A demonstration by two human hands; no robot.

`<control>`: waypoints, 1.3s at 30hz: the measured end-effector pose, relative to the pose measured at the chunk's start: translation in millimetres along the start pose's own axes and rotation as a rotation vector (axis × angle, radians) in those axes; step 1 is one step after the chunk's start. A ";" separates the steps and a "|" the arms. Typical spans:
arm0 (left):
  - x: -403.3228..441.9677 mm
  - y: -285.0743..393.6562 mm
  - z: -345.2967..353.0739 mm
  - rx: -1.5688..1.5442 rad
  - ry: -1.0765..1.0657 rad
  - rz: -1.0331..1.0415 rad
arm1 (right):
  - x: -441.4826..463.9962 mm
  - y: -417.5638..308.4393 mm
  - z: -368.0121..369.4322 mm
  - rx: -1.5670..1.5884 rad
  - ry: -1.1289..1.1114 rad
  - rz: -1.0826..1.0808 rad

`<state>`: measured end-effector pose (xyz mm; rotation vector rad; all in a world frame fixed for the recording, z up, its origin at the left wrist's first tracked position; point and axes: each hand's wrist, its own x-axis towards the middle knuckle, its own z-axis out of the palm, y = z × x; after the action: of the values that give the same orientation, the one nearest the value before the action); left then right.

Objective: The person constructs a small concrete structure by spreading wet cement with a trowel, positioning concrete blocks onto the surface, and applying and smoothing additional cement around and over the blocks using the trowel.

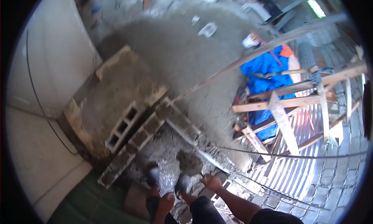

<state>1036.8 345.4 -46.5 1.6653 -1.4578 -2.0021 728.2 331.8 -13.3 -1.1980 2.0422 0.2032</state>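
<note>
Near the bottom middle, my left hand (167, 202) is closed beside my leg, with nothing showing in its fingers. To the right, my right hand (212, 183) is closed at the edge of the wet floor. Its fingers seem wrapped round something small that I cannot make out. A dark heap of wet mortar (189, 162) lies just beyond it. Between two low rows of hollow blocks stand my feet, in dark boots (153, 173). One block row (130, 146) runs to the left, the other (186, 127) to the right.
A loose hollow block (123, 127) rests on a concrete slab (120, 92) at left. Taut cord (291, 156) crosses the right side. Beyond it are wooden planks (285, 123), a blue tarp (268, 74) and corrugated metal sheeting (299, 173). A long pole (233, 64) slants across the view.
</note>
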 end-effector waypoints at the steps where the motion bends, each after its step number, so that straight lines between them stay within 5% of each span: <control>1: -7.7 17.1 -12.9 0.045 0.025 0.040 | -29.7 5.5 -17.8 -0.011 -0.005 0.040; 6: -25.2 50.4 -65.6 0.303 0.056 0.104 | -156.1 31.5 -93.4 -0.064 -0.072 0.127; 8: -10.5 36.6 -84.7 0.657 -0.088 0.458 | -194.5 49.4 -101.4 -0.030 -0.035 0.156; 9: -8.8 50.3 -88.1 0.384 0.000 0.237 | -210.6 58.5 -100.4 0.011 -0.001 0.158; 12: 4.0 76.9 -106.1 0.663 -0.070 0.018 | -251.8 88.3 -86.3 0.023 0.112 0.057; 13: 11.8 85.4 -115.0 0.692 -0.077 0.035 | -258.7 98.1 -75.1 0.064 0.107 0.281; 16: 31.9 85.7 -126.1 0.940 -0.229 0.112 | -278.9 130.9 -30.2 0.058 0.150 0.402; 17: 44.2 74.8 -129.2 0.884 -0.141 0.087 | -274.8 172.4 30.3 0.306 0.422 0.255; 18: 41.9 72.5 -151.3 0.863 -0.076 0.063 | -294.9 139.2 -2.2 0.266 0.320 0.452; 20: -88.9 228.1 -115.3 -0.127 -0.188 -0.196 | -308.4 135.8 5.4 0.363 0.176 0.584; 21: 14.1 136.9 -160.5 0.505 -0.339 -0.150 | -325.3 125.0 -1.4 0.401 0.350 0.541; 25: -25.1 197.4 -133.0 1.267 -0.584 -0.076 | -360.0 97.9 12.1 0.607 0.372 0.693; 27: -72.2 211.5 -109.5 1.375 -0.175 0.935 | -368.8 84.9 43.0 0.715 0.286 0.767; 28: -54.5 218.9 -117.4 1.371 -0.244 0.959 | -372.8 65.5 48.8 0.763 0.273 0.830; 31: 57.9 250.1 -132.8 1.463 -0.817 0.287 | -382.3 22.5 73.8 0.949 0.358 1.011; 34: 184.0 271.0 -136.7 1.262 -1.099 -0.095 | -380.6 -26.2 130.2 1.078 0.492 1.180; 36: 244.9 281.2 -124.7 1.010 -1.179 -0.326 | -383.5 -54.8 136.0 1.171 0.531 1.273; 39: 231.3 348.9 -38.6 1.325 -0.864 -0.450 | -389.3 -83.3 143.6 1.429 0.529 1.459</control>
<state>830.7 -5.1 60.4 1.4604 -3.5514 -2.1895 980.6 621.5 164.1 1.2363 2.1998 -0.8438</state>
